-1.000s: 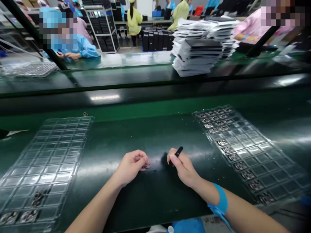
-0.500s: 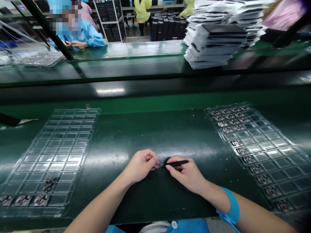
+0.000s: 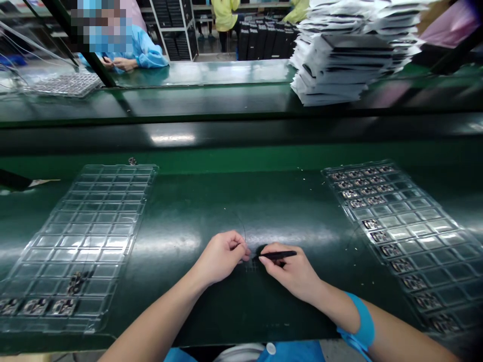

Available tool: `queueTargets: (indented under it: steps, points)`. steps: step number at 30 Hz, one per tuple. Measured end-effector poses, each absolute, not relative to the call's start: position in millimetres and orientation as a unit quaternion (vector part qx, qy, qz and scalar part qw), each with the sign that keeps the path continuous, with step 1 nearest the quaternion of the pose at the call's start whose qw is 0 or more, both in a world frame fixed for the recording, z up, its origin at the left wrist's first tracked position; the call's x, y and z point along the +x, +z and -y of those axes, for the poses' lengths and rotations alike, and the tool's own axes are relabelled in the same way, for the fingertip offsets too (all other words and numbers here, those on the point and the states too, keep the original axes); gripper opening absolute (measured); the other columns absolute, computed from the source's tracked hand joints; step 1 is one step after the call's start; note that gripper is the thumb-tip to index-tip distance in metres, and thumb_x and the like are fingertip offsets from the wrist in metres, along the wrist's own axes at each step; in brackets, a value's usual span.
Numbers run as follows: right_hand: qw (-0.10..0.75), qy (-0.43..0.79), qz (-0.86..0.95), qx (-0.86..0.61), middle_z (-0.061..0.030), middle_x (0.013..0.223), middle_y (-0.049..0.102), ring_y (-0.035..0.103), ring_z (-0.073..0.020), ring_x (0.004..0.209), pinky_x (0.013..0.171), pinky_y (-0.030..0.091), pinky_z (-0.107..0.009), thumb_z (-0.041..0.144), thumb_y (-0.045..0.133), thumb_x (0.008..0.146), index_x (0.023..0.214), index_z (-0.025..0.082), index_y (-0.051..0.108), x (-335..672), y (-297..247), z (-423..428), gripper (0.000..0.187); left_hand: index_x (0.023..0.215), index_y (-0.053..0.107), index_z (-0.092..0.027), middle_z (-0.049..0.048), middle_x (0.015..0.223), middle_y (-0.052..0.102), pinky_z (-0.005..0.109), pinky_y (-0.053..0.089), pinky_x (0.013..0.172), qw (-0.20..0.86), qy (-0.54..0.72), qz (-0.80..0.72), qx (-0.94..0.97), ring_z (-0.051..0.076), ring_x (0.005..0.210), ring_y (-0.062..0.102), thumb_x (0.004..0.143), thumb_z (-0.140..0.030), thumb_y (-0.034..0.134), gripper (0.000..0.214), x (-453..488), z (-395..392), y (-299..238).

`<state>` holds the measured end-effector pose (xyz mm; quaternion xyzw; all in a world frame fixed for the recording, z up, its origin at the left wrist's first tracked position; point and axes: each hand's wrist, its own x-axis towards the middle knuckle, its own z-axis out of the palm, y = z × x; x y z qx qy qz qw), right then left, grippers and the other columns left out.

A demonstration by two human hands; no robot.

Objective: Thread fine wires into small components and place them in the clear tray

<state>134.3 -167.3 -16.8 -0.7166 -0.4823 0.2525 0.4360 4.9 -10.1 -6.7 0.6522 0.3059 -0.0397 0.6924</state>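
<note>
Closest to you, some blue cloth [image 3: 298, 352] shows past the edge of the green table [image 3: 211, 322]. A blue band [image 3: 360, 322] goes around your right wrist. The left tray [image 3: 88, 229] is clear, with lots of little spaces; three metal parts [image 3: 34, 305] sit in its near row, and a dark clump [image 3: 75, 282] lies just behind them. The right tray [image 3: 418, 218] is clear too, with more parts [image 3: 390, 250] in a line down the side nearest your hands and extra ones in its far rows. Between the trays, your right hand [image 3: 292, 274] pinches a black stick [image 3: 281, 255] like a pen, and it points at your left fingers. Your left hand [image 3: 222, 256] has its thumb and finger pressed together; I can't tell what, if anything, is between them. Your two hands are near each other but apart. A little lump [image 3: 132, 161] sits by the far edge of the left tray. Past a shiny dark ledge [image 3: 226, 133], a tall stack [image 3: 339, 70] of white packs stands on the right, and a person in blue [image 3: 145, 50] sits on the left. Way back are black boxes [image 3: 264, 40], a rack [image 3: 175, 35] and a person in yellow [image 3: 225, 14].
</note>
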Motion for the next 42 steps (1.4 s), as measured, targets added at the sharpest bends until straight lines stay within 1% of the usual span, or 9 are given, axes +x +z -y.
queueTargets:
  steps: [4, 10, 15, 19, 23, 27, 34, 42]
  points:
    - [0.438, 0.270, 0.473, -0.715, -0.0025, 0.067, 0.062, 0.056, -0.0149, 0.058, 0.054, 0.044, -0.024, 0.025, 0.056, 0.088, 0.080, 0.018, 0.067, 134.6, -16.1, 167.0, 0.016, 0.078, 0.056, -0.016, 0.0066, 0.087, 0.072, 0.025, 0.051, 0.068, 0.690, -0.041, -0.308, 0.653, 0.017, 0.081, 0.070, 0.085, -0.024, 0.052, 0.012, 5.5, 10.2, -6.4]
    - [0.459, 0.338, 0.428, -0.701, 0.0009, 0.056, 0.057, 0.052, -0.0121, 0.048, 0.045, 0.039, -0.022, 0.024, 0.057, 0.085, 0.075, 0.017, 0.065, 135.7, -15.0, 166.8, 0.015, 0.079, 0.056, -0.017, 0.0065, 0.088, 0.072, 0.025, 0.051, 0.068, 0.693, -0.044, -0.309, 0.650, 0.018, 0.083, 0.070, 0.085, -0.024, 0.052, 0.011, 4.9, 10.7, -6.9]
    - [0.536, 0.356, 0.380, -0.665, 0.0018, 0.054, 0.057, 0.055, -0.0117, 0.044, 0.044, 0.044, -0.021, 0.024, 0.060, 0.084, 0.078, 0.016, 0.063, 137.3, -12.0, 168.2, 0.011, 0.078, 0.059, -0.016, 0.0062, 0.087, 0.072, 0.025, 0.050, 0.069, 0.690, -0.039, -0.306, 0.655, 0.017, 0.082, 0.070, 0.085, -0.023, 0.053, 0.012, 4.5, 9.6, -5.1]
    - [0.582, 0.346, 0.364, -0.639, 0.0011, 0.057, 0.059, 0.055, -0.0106, 0.042, 0.042, 0.045, -0.020, 0.024, 0.062, 0.084, 0.078, 0.016, 0.062, 138.7, -9.4, 168.8, 0.010, 0.076, 0.063, -0.014, 0.0071, 0.084, 0.072, 0.026, 0.050, 0.071, 0.715, -0.035, -0.301, 0.630, 0.016, 0.078, 0.069, 0.084, -0.026, 0.056, 0.015, 5.9, 13.0, -2.3]
    - [0.589, 0.344, 0.367, -0.633, 0.0013, 0.056, 0.060, 0.056, -0.0108, 0.043, 0.043, 0.046, -0.020, 0.023, 0.063, 0.085, 0.080, 0.016, 0.063, 139.7, -9.3, 169.0, 0.009, 0.074, 0.063, -0.014, 0.0066, 0.082, 0.072, 0.025, 0.050, 0.067, 0.746, -0.052, -0.300, 0.593, 0.015, 0.073, 0.068, 0.084, -0.030, 0.057, 0.019, 7.0, 17.6, -1.7]
    - [0.581, 0.349, 0.366, -0.638, 0.0009, 0.056, 0.060, 0.056, -0.0111, 0.043, 0.044, 0.047, -0.021, 0.022, 0.062, 0.085, 0.079, 0.016, 0.064, 139.8, -10.6, 168.6, 0.009, 0.075, 0.064, -0.015, 0.0057, 0.077, 0.071, 0.025, 0.050, 0.067, 0.734, -0.068, -0.293, 0.609, 0.016, 0.075, 0.068, 0.086, -0.033, 0.055, 0.023, 6.9, 18.5, -2.3]
    - [0.590, 0.366, 0.352, -0.628, 0.0000, 0.058, 0.062, 0.056, -0.0108, 0.043, 0.043, 0.046, -0.021, 0.021, 0.061, 0.083, 0.078, 0.016, 0.063, 138.3, -8.5, 167.6, 0.007, 0.076, 0.065, -0.015, 0.0046, 0.077, 0.071, 0.024, 0.048, 0.065, 0.719, -0.084, -0.264, 0.637, 0.015, 0.074, 0.066, 0.088, -0.031, 0.053, 0.023, 6.4, 19.0, 0.3]
    - [0.579, 0.372, 0.347, -0.637, 0.0010, 0.055, 0.060, 0.056, -0.0114, 0.043, 0.043, 0.046, -0.021, 0.023, 0.061, 0.083, 0.078, 0.016, 0.063, 137.5, -10.0, 167.9, 0.009, 0.075, 0.066, -0.015, 0.0040, 0.076, 0.070, 0.022, 0.045, 0.063, 0.711, -0.085, -0.263, 0.646, 0.013, 0.069, 0.062, 0.087, -0.030, 0.053, 0.023, 7.4, 19.2, 2.8]
